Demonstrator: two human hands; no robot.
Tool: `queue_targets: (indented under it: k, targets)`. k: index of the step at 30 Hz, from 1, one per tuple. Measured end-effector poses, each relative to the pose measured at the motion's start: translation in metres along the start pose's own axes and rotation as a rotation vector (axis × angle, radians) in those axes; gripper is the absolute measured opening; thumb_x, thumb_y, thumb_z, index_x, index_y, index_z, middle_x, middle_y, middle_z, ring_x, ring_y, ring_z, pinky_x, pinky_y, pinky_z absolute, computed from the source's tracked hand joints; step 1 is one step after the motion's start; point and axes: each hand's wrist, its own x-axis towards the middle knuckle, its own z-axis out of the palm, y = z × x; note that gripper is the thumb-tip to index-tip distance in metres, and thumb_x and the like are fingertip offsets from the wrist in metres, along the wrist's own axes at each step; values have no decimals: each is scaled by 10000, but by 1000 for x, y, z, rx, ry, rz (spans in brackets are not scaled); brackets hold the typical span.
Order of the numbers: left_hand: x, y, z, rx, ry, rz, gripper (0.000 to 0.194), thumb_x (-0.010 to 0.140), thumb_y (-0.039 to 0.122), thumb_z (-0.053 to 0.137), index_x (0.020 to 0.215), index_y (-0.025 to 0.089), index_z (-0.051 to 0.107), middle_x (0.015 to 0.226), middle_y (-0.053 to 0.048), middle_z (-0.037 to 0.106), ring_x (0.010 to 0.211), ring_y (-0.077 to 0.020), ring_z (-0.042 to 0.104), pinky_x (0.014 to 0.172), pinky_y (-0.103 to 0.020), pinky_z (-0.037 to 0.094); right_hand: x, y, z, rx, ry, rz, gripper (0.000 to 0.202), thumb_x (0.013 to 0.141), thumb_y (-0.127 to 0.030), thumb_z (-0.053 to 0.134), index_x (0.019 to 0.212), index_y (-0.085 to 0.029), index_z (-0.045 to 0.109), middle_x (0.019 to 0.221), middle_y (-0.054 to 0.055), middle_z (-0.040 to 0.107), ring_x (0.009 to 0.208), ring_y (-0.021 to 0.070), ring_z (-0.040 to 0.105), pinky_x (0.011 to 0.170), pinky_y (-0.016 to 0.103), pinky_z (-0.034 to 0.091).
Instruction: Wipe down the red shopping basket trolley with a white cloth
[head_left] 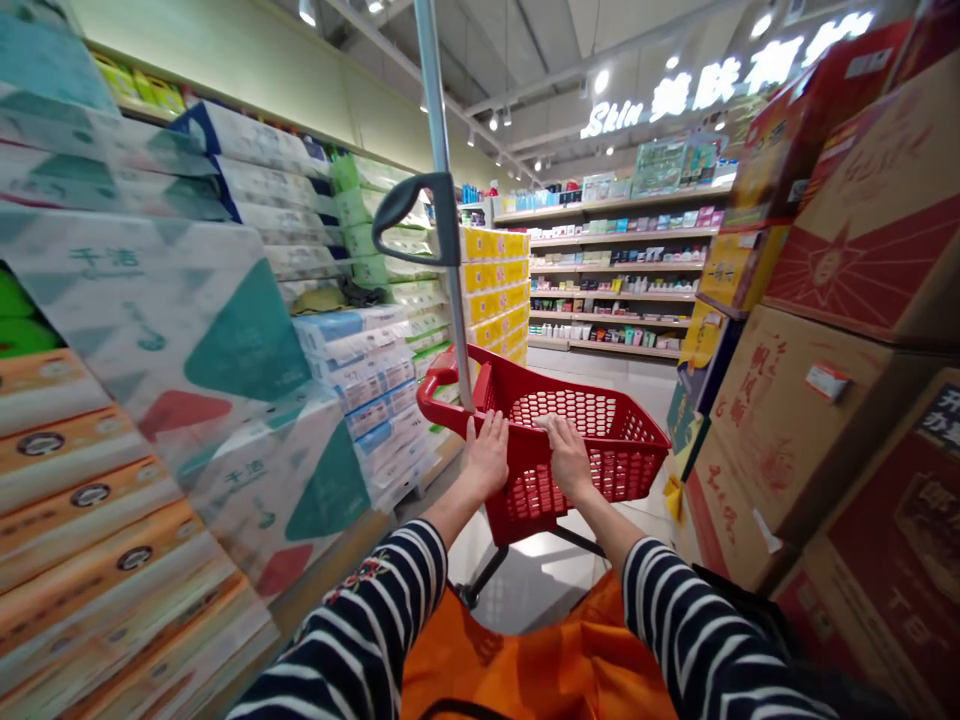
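A red plastic shopping cart (525,490) with a perforated basket stands before me. My left hand (487,455) lies on its near rim, fingers stretched forward and holding nothing visible. Beside it, my right hand (568,455) is closed over the same rim with bent fingers. A small pale thing (543,421) shows at the right fingertips; its kind is unclear. Left of my hands, a metal pole (442,110) with a grey loop handle (454,220) rises by the cart's red curved grip (439,392). The pole's lower end is hidden.
Stacked tissue packs (247,430) line the left side, with yellow packs (495,290) farther on. Cardboard cartons (795,410) are piled high along the right. Shelves (615,270) of toiletries stand ahead, across the pale floor. Orange cloth (540,670) is close below me.
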Motion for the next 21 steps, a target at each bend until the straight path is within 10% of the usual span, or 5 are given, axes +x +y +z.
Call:
queue_targets:
  k: [4, 8, 14, 21]
  targets:
    - [-12, -25, 0, -105, 294, -1, 671, 730, 172, 431, 1386, 84, 315, 1472, -89, 196, 1366, -201, 126, 1109, -482, 30, 2, 19, -3, 28, 8, 90, 545, 776, 12, 283, 1250, -90, 532, 1308, 124, 467, 1273, 233, 354, 1057, 428, 308]
    - [-9, -48, -10, -175, 476, -193, 647, 755, 190, 440, 1375, 59, 312, 1453, -132, 236, 1354, -204, 182, 1109, -469, 73, 41, -24, -20, 175, 197, -129, 501, 830, -39, 291, 1273, -115, 511, 1305, 106, 472, 1297, 210, 327, 1044, 421, 355]
    - [9, -54, -40, -168, 375, -321, 682, 797, 284, 451, 1406, 65, 235, 1476, -120, 163, 1371, -226, 96, 1091, -522, 73, 157, -121, -104, 245, 486, -473, 418, 906, -145, 336, 1293, -160, 493, 1363, 76, 412, 1357, 192, 203, 1095, 412, 291]
    - [4, -47, -41, -141, 314, -270, 693, 806, 322, 442, 1411, 56, 232, 1487, -102, 98, 1376, -216, 52, 1095, -515, 27, 205, -118, -129, 9, 368, -636, 438, 911, -103, 309, 1317, -154, 464, 1394, 45, 375, 1361, 205, 183, 1110, 426, 234]
